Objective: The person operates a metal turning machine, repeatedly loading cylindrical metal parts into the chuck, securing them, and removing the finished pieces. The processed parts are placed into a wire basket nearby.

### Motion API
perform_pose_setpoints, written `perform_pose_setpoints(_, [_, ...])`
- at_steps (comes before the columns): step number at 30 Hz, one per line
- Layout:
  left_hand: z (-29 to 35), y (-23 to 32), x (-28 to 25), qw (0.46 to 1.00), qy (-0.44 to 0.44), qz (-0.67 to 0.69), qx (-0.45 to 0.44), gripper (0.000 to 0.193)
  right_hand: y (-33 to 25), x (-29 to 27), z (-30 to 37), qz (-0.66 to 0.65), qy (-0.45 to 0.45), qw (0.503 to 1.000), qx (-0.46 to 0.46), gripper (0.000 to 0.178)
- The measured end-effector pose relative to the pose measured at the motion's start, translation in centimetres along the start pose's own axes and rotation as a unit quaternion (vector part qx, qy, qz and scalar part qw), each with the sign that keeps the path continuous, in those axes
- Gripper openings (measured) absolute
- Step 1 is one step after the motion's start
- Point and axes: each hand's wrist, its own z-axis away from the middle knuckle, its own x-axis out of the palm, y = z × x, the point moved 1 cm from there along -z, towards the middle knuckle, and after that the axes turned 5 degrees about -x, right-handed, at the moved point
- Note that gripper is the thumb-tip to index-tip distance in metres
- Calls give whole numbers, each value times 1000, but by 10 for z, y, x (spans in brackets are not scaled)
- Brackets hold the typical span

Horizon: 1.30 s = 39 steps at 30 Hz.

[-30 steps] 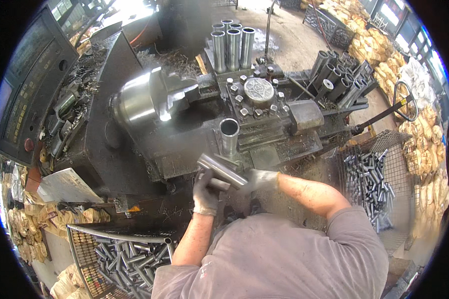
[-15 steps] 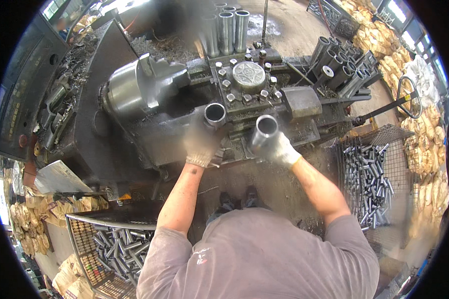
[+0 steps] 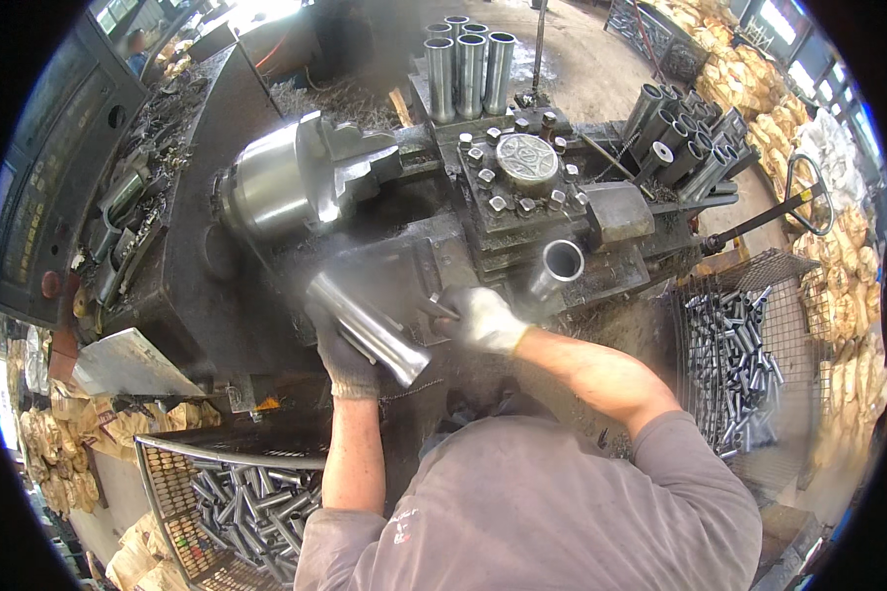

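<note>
A shiny metal tube (image 3: pixel 370 330) lies tilted in my left hand (image 3: pixel 347 362), whose gloved fingers are wrapped round it, in front of the lathe. Just right of that tube, my gloved right hand (image 3: pixel 483 320) is closed round a thin dark piece (image 3: pixel 438 308); its kind does not show. Beyond the right hand a second metal tube (image 3: pixel 559 271) stands upright on the lathe's front part, untouched by either hand. Behind are the lathe's steel chuck (image 3: pixel 276 182) and its bolted square tool post (image 3: pixel 527 163).
Several finished-looking tubes (image 3: pixel 470 74) stand behind the tool post, and more dark tubes (image 3: pixel 680 138) are bunched at the right. Wire baskets with short tubes flank me, one at the left (image 3: pixel 172 512), one at the right (image 3: pixel 793 325). A lever handle (image 3: pixel 769 214) sticks out rightward.
My right hand has let go of its tube, which now stands on the lathe, and moved left to the thin dark piece. My left hand has drawn its tube nearer and tilted it.
</note>
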Motion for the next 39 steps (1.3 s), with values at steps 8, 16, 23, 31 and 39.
perform_pose_setpoints(8, [18,-31,104,997,-72,10,28,81,-62,-66,-8,-213,-115,949,201,72])
perform_pose_setpoints(16, [-145,-71,50,893,-41,-447,-39,59,-110,-207,-73,51,-18,976,-212,82])
perform_pose_setpoints(23, [-54,-24,8,904,120,-408,48,37,48,-237,-241,475,-89,855,-191,38])
perform_pose_setpoints(31, [85,-24,-135,907,408,-69,71,26,44,-184,-286,270,-291,914,-78,64])
perform_pose_setpoints(39, [104,60,-160,821,530,61,201,54,100,-196,-309,241,-438,859,-107,64])
